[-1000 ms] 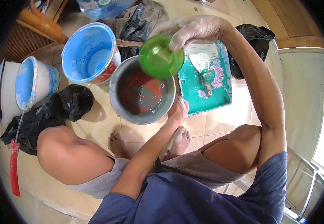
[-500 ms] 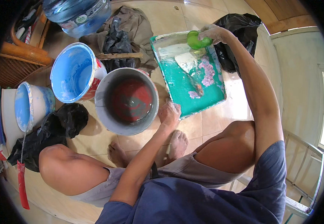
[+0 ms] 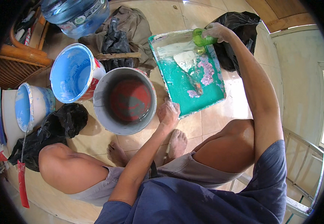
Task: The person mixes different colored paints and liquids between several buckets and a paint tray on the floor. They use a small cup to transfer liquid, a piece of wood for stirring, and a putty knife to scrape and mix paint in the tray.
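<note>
My right hand is closed around a translucent green cup, which is tipped over the far right part of a green paint tray. The cup's mouth points left, over the tray's floor. At the tray's near left corner, my left hand grips the rim. Inside the tray lies what looks like a scraper, its broad end coated white and its smeared handle pointing toward me. Whitish and pinkish smears cover parts of the tray around it.
Left of the tray stand a grey bucket with a little liquid, a blue-lined bucket and a smaller bucket. A black plastic bag lies beyond my right hand. A large water bottle and bunched cloth are behind.
My right hand has turned the green cup and shifted it slightly right. My left hand still grips the tray's corner, and the tray has barely moved.
</note>
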Available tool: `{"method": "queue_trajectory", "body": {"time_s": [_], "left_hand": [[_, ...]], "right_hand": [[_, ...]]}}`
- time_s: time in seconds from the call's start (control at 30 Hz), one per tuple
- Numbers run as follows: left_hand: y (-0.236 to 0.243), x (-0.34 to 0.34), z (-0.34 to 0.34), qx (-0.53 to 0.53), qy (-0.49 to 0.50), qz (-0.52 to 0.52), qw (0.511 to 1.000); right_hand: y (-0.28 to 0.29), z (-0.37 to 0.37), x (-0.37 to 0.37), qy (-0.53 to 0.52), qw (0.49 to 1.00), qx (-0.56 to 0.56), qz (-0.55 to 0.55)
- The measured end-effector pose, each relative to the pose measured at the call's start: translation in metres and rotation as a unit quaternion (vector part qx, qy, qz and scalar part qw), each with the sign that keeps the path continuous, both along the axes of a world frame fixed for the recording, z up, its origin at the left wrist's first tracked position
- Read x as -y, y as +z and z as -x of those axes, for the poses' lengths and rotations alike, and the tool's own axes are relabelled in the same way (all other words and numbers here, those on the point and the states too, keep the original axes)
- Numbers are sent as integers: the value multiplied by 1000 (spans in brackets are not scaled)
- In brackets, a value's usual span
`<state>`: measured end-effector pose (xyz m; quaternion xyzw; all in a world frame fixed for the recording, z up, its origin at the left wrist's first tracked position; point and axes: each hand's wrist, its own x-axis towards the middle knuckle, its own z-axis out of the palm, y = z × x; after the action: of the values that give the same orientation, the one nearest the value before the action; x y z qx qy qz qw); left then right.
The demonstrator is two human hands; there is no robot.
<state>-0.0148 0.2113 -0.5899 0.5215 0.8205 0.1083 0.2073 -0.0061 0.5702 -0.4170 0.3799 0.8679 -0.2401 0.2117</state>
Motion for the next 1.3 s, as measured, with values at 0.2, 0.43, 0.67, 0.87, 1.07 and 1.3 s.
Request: {"method": "queue_trajectory", "body": {"time_s": [0.2, 0.43, 0.67, 0.87, 1.07, 1.3], "left_hand": [[-4, 1, 0, -43, -78, 48, 995], [-53, 7, -6, -83, 27, -100, 991], [7, -7, -2, 142, 151, -5, 978], [-31, 12, -4, -18, -17, -102, 994], [-49, 11, -22, 12, -66, 38, 997], [-18, 1, -16, 74, -11, -6, 997]], "right_hand": [[10, 14, 13, -232, 911, -127, 316], [48, 104, 83, 2, 854, -191, 484], [83, 159, 217, 306, 903, -30, 301], [-3, 152, 302, 502, 865, -4, -2], [-20, 133, 314, 519, 854, -27, -16], [10, 123, 283, 449, 879, -124, 102]]}}
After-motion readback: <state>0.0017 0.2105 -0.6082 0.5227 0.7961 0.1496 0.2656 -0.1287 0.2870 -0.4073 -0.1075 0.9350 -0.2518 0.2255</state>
